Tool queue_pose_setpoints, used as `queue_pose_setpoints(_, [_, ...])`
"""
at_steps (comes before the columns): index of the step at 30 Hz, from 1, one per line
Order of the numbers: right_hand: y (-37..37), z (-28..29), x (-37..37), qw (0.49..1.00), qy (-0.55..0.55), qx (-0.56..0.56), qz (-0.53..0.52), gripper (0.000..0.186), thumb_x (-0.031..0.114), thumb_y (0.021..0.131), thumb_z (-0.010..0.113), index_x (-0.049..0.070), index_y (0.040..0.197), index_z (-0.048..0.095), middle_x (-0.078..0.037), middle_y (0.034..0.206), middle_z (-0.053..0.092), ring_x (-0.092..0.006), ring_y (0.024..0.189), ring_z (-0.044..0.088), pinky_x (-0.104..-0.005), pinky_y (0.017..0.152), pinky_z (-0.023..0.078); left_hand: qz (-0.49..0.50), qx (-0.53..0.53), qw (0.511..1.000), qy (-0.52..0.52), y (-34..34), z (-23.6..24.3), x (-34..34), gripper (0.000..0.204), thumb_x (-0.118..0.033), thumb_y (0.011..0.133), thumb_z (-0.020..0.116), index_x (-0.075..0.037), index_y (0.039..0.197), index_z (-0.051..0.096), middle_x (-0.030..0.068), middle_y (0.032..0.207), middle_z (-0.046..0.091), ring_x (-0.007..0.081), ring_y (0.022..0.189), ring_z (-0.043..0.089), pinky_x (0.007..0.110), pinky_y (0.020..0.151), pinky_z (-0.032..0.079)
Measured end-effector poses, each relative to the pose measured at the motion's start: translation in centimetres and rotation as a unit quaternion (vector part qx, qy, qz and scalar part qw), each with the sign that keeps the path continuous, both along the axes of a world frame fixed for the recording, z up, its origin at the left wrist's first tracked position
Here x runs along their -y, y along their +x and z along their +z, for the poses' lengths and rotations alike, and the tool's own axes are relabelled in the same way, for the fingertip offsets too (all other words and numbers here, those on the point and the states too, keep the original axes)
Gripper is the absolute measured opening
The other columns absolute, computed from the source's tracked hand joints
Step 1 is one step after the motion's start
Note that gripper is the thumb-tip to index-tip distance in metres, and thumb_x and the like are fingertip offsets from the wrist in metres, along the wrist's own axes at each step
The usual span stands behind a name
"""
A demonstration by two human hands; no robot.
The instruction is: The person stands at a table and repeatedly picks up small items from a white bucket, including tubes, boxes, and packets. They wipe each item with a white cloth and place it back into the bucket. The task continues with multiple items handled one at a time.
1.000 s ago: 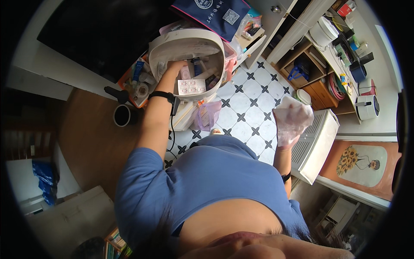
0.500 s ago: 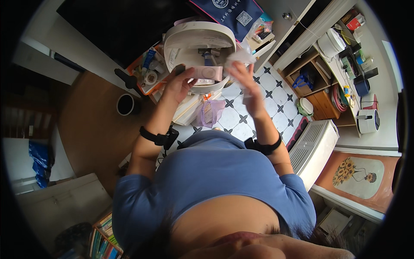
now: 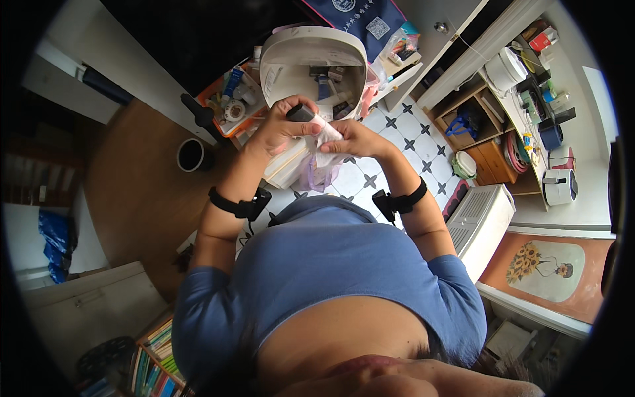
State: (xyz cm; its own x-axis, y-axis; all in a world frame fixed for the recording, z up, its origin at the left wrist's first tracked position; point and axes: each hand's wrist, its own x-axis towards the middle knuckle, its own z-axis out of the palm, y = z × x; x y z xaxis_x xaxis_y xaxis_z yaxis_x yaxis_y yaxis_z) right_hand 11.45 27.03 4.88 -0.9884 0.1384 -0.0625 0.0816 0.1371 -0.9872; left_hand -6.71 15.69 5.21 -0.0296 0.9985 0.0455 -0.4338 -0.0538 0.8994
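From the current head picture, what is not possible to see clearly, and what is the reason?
Head view: the pale end of the tube, covered by the cloth and right hand.
Head view: part of the front of the case, behind the left hand.
Head view: the rest of the blue bag, cut off by the upper edge.
Head view: labels on the case's items, too small.

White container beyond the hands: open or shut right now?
Open: the camera sees into the white container, where a blue tube shows inside.

left hand (image 3: 276,130), right hand (image 3: 360,139) and tube (image 3: 323,125) partly bar the white bin (image 3: 312,41); rightward, above tiled floor (image 3: 397,141), is passing room.
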Motion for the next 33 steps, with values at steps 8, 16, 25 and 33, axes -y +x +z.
queue_pose_setpoints(8, [1.5,-1.7,2.4,0.882,-0.469,-0.031,-0.040,0.054,0.045,0.089,0.059,0.000,0.118,0.052,-0.006,0.094,0.061,-0.0142,0.083,0.060,-0.0276,0.076,0.050,-0.137,0.014,0.977,0.162,-0.4,1.7,-2.0,0.035,-0.010,0.060,0.086,-0.011,0.085,0.061,0.0008,0.083,0.058,0.0200,0.094,0.056,0.042,0.102,0.036])
queue_pose_setpoints(16, [0.1,-1.5,4.6,0.900,-0.380,-0.049,-0.207,0.042,0.045,0.098,0.042,0.006,0.101,0.058,0.000,0.080,0.055,-0.0085,0.066,0.052,-0.0225,0.059,0.042,-0.142,0.051,0.984,0.097,-0.4,1.3,-3.0,0.053,-0.021,0.063,0.086,-0.012,0.107,0.059,0.0030,0.101,0.058,0.0300,0.120,0.046,0.046,0.105,0.033])
queue_pose_setpoints(25, [-2.2,-2.3,3.3,0.850,-0.412,-0.162,-0.285,0.035,0.037,0.099,0.044,0.005,0.100,0.058,-0.002,0.080,0.057,-0.0102,0.066,0.054,-0.0241,0.059,0.045,0.392,-0.359,0.817,0.222,4.3,-1.6,0.0,0.039,-0.013,0.079,0.071,-0.006,0.110,0.050,0.0060,0.105,0.050,0.0160,0.093,0.047,0.031,0.086,0.039])
queue_pose_setpoints(33, [-3.6,-2.1,4.2,0.879,-0.203,-0.254,-0.348,0.024,0.023,0.100,0.042,0.002,0.104,0.053,-0.003,0.088,0.058,-0.0098,0.075,0.053,-0.0235,0.069,0.045,0.344,-0.385,0.844,0.146,4.9,-0.6,1.3,0.020,-0.016,0.085,0.066,-0.001,0.096,0.063,0.0039,0.086,0.061,0.0133,0.080,0.053,0.027,0.073,0.043])
